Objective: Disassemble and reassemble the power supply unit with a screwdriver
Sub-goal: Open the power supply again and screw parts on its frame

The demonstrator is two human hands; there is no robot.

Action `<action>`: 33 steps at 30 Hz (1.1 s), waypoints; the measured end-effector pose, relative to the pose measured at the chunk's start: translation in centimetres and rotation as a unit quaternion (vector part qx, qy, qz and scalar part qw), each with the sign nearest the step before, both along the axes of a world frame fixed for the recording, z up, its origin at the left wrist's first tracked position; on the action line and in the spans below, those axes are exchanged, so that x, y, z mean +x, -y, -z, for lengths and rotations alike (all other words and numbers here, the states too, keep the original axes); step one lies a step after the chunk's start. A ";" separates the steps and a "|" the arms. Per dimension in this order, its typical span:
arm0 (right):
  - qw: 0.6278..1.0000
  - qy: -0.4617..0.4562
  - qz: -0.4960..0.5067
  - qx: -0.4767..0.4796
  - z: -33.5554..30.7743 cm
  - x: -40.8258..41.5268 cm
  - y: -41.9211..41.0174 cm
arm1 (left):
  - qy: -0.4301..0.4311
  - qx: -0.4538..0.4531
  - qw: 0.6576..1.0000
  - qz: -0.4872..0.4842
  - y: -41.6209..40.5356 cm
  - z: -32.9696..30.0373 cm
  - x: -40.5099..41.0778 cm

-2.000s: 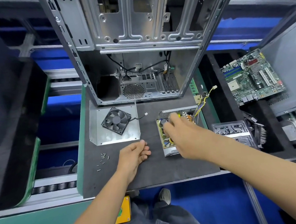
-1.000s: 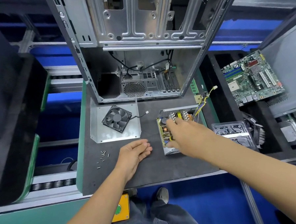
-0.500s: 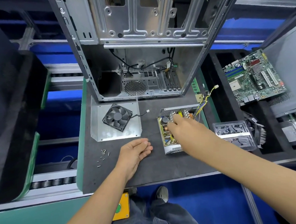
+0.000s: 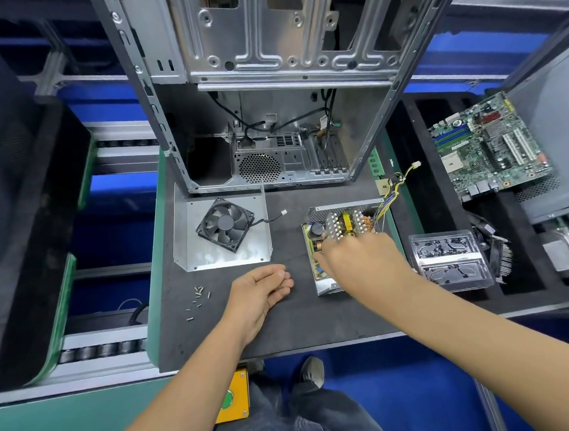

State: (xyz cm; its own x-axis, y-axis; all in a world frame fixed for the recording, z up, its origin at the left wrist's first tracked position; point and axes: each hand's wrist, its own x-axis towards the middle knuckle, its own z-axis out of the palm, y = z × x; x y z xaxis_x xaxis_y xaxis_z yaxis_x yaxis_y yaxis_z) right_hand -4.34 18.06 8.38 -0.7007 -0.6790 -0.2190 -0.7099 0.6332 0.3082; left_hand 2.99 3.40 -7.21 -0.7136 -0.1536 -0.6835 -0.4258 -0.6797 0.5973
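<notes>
The open power supply unit [image 4: 342,217] lies on the black mat [image 4: 282,327], its circuit board and heat sinks bare and its wire bundle [image 4: 390,190] trailing off to the upper right. My right hand [image 4: 361,260] reaches over it, fingers curled down onto the board's parts and thumb at the board's left edge. My left hand [image 4: 261,292] rests on the mat beside the unit, fingers loosely curled, holding nothing. The metal cover [image 4: 193,256] with the black fan [image 4: 224,225] lies to the left. Several loose screws [image 4: 197,297] lie near the left hand. No screwdriver is in view.
An empty computer case [image 4: 269,68] stands open behind the mat. A green motherboard [image 4: 490,148] leans at the right, with a clear plastic tray [image 4: 450,261] of small parts in front of it. A yellow button box [image 4: 232,399] hangs below the bench edge.
My right hand has shifted a little over the board, fingers settling on the heat sinks. The left hand has stayed in place on the mat.
</notes>
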 end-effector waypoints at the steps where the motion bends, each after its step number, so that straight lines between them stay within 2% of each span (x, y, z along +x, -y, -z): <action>1: 1.000 0.004 0.021 0.008 -0.2 0.0 -0.1 | 0.001 0.002 1.000 0.000 0.0 0.0 0.0; 4: 0.985 0.136 0.082 -0.073 0.1 -0.9 -0.8 | 0.002 0.016 1.000 -0.004 0.2 0.2 0.1; 7: 0.955 0.143 0.111 -0.233 0.0 -1.9 -2.4 | 0.005 0.038 0.999 -0.010 0.6 0.4 0.2; 8: 0.931 0.160 0.143 -0.294 -0.1 -2.2 -2.9 | 0.005 0.045 0.999 -0.011 0.7 0.4 0.2; 10: 0.853 0.222 0.236 -0.410 0.2 -2.6 -3.8 | 0.004 0.061 0.998 -0.015 0.9 0.4 0.2; 11: 0.824 0.233 0.274 -0.438 0.8 -2.6 -4.2 | 0.003 0.068 0.998 -0.018 0.9 0.4 0.2; 15: 0.735 0.283 0.367 -0.495 4.1 -1.3 -5.5 | -0.002 0.096 0.995 -0.031 0.6 0.3 0.3; 18: 0.688 0.294 0.394 -0.534 5.3 -0.5 -5.7 | -0.006 0.110 0.993 -0.040 0.5 0.2 0.4; 26: 0.648 0.310 0.399 -0.569 5.6 -0.4 -5.9 | -0.048 0.131 0.989 -0.058 -0.6 -1.8 -0.6; 33: 0.644 0.301 0.400 -0.579 6.0 -0.3 -5.9 | -0.048 0.139 0.987 -0.071 -0.5 -2.1 -0.6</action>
State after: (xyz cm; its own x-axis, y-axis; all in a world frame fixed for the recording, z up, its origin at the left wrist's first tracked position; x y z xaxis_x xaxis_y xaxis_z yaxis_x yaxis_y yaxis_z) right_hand -4.68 23.99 2.39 -0.9523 -0.1065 -0.2861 0.2158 0.4282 -0.8776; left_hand 2.42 3.94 -5.07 -0.7614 -0.0735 -0.6441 -0.2646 -0.8718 0.4123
